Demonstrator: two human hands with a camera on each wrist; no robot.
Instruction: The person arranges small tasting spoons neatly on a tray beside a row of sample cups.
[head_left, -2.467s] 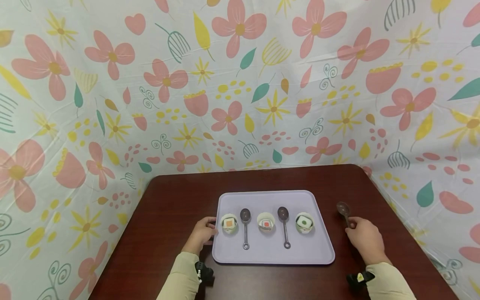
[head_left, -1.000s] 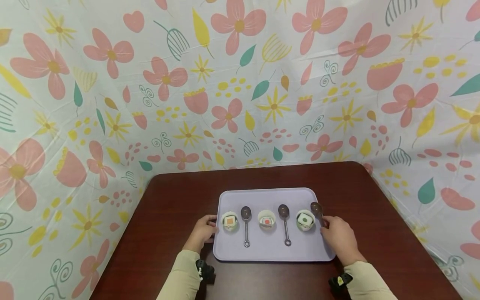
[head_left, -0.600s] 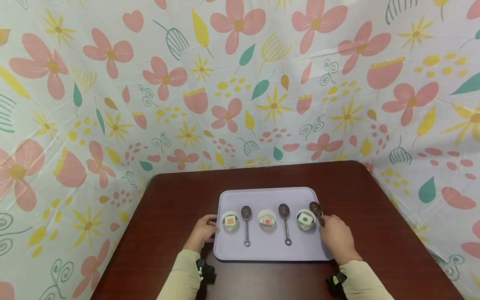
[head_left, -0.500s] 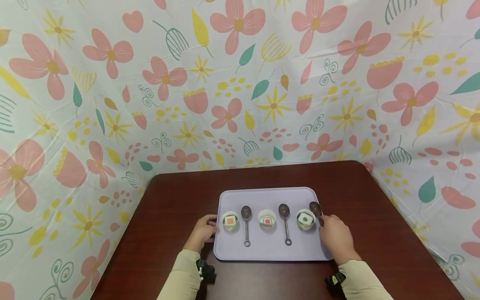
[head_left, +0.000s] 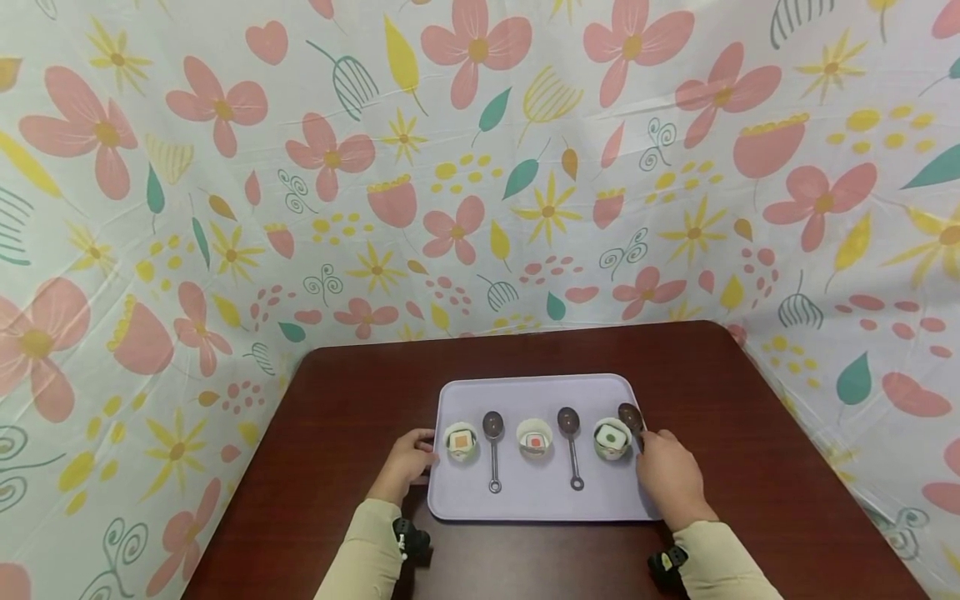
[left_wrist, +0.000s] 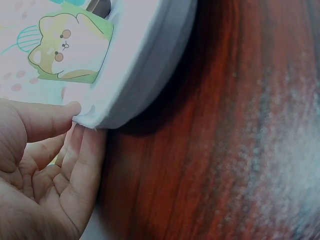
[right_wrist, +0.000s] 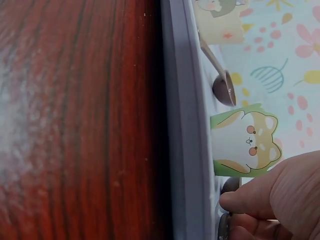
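My left hand (head_left: 405, 462) pinches the left rim of the lilac tray (head_left: 517, 505). In the left wrist view its thumb lies on top of the rim, fingers beneath. My right hand (head_left: 670, 477) holds a brown spoon (head_left: 629, 414) by the handle, bowl pointing away, along the tray's right side. Its handle is mostly hidden by the fingers. Two matching spoons, one left (head_left: 492, 426) and one right (head_left: 568, 420), lie on the tray. They alternate with three small paper cups: left (head_left: 461, 456), middle (head_left: 533, 451) and right (head_left: 612, 454). Each cup contains a white piece with a coloured mark.
The tray sits on a dark red-brown table (head_left: 367, 383). A flower-patterned cloth (head_left: 480, 167) hangs behind and along both sides. In the right wrist view, the right cup (right_wrist: 245, 140) bears a cartoon dog and stands just inside the tray's rim.
My right hand has brought the spoon leftward from beside the tray to its right edge, next to the right cup. In the last half second it barely shifts. My left hand stays at the rim.
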